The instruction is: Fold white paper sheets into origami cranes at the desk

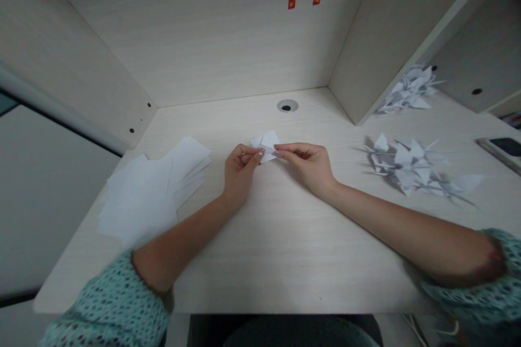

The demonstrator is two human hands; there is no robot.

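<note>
A small piece of white folded paper (266, 144) is held over the middle of the pale wooden desk (285, 238). My left hand (240, 171) pinches its left side with thumb and fingers closed. My right hand (306, 162) pinches its right side, fingers pressed together along the paper's edge. Both forearms rest on the desk, with patterned teal sleeves pushed up near the elbows.
A loose stack of white paper sheets (150, 195) lies at the left. Several folded paper cranes (411, 168) lie at the right, with another pile of cranes (409, 91) in a shelf nook behind. A phone (504, 147) lies at the far right. A cable hole (287, 105) sits at the back.
</note>
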